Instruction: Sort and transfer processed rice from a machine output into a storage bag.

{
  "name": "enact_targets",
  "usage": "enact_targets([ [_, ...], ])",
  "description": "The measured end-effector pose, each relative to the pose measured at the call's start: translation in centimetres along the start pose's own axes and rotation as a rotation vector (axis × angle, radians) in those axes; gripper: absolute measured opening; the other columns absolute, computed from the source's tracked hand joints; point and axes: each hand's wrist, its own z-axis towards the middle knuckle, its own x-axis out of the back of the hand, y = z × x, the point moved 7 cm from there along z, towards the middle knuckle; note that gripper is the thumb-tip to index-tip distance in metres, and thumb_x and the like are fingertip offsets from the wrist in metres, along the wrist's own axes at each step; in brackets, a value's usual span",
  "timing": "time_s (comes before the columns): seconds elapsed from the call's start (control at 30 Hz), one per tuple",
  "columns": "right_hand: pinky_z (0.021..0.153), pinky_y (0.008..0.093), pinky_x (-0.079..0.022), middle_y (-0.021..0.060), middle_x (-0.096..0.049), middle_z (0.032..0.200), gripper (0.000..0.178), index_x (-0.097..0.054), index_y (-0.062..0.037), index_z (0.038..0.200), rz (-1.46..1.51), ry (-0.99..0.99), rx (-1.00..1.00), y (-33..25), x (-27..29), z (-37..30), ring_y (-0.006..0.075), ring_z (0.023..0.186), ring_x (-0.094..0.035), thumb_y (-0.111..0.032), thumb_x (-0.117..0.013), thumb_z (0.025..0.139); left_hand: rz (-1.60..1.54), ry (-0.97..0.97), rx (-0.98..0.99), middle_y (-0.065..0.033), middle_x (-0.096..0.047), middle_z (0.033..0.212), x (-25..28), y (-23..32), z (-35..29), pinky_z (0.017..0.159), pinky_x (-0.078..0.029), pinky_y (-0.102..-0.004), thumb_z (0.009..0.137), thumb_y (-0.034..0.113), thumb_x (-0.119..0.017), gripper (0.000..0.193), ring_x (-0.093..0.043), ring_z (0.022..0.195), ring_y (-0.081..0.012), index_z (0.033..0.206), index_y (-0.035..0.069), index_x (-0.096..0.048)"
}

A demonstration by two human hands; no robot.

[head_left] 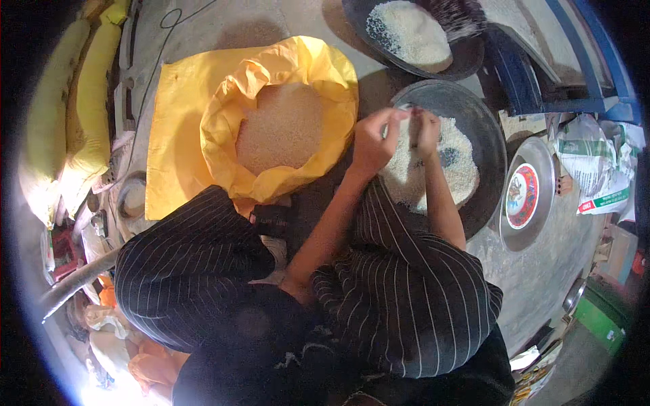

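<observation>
1. in the head view, from my remote seat, i see the left hand [374, 143] and the right hand [428, 132] close together, both above a wide black basin [491, 128] on the floor [542, 284].
2. the basin holds white grains [464, 161], spread unevenly, with dark bottom showing through; it sits in front of the person, to the right of the middle.
3. the fingers of both hands are curled, the fingertips near each other; a small pale spot shows there, but i cannot tell whether anything is pinched.
4. to the left of the basin i see a yellow sack [181, 135], its mouth rolled open around brownish grains [284, 128].
5. beyond the basin is a dark pan [468, 64] bearing a white heap [413, 34].
6. just right of the basin i find a metal plate [520, 239] with a red-ringed picture in its middle.
7. black striped trousers [413, 304] cover the person's bent legs, near the basin and the sack.
</observation>
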Motion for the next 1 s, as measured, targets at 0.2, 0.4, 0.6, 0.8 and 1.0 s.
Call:
enact_targets([
  [0.2,0.064,0.029,-0.045,0.0058,-0.063,0.075,0.018,-0.066,-0.0015,0.087,-0.662,-0.361,-0.068,-0.9,-3.3,-7.8,0.0152,0.069,-0.056,-0.01,-0.05,0.084,0.07,0.003,0.114,-0.0154,-0.065,0.083,0.4,-1.9,0.8,0.071,-0.049,-0.0312,0.085,0.01,-0.051,0.017,-0.064,0.079,-0.0253,0.084,-0.002,-0.064],
  [0.4,0.107,0.0417,-0.026,0.0172,-0.042,0.133,0.047,-0.048,-0.0013,0.123,-0.973,-0.635,0.575,-1.6,-3.7,-18.2,0.0344,0.126,-0.034,-0.006,-0.05,0.076,0.312,-0.065,-0.16,-0.0179,-0.063,0.085,-3.3,-0.7,-0.6,0.074,-0.048,-0.0389,0.084,0.008,-0.051,0.015,-0.06,0.08,-0.0362,0.088,-0.002,-0.061],
  [0.6,0.107,0.0447,-0.024,0.0165,-0.035,0.138,0.054,-0.042,-0.0028,0.129,-1.421,-0.771,0.634,0.7,1.5,-12.1,0.0307,0.131,-0.029,-0.012,-0.053,0.077,0.487,-0.028,0.029,-0.0222,-0.058,0.104,-6.9,-9.3,-5.6,0.086,-0.042,-0.0415,0.085,0.01,-0.049,0.025,-0.054,0.098,-0.0383,0.106,-0.002,-0.056],
  [0.8,0.105,0.0456,-0.025,0.0206,-0.027,0.142,0.056,-0.032,0.0009,0.134,-1.761,0.404,0.636,-8.3,6.1,-11.3,0.0328,0.131,-0.027,-0.034,-0.043,0.091,0.44,0.145,0.356,-0.0216,-0.048,0.125,-6.6,-12.2,-6.4,0.101,-0.031,-0.0431,0.088,0.008,-0.044,0.035,-0.043,0.118,-0.0369,0.121,0.0,-0.048],
  [1.0,0.1,0.0373,-0.032,0.0257,-0.036,0.135,0.054,-0.036,0.0076,0.129,-1.012,0.748,0.236,-6.1,11.2,-12.9,0.0324,0.124,-0.038,-0.033,-0.04,0.094,0.264,0.093,0.294,-0.0198,-0.06,0.11,-8.7,-12.9,-6.9,0.089,-0.042,-0.0353,0.092,0.014,-0.042,0.029,-0.057,0.103,-0.0304,0.113,0.0,-0.058],
])
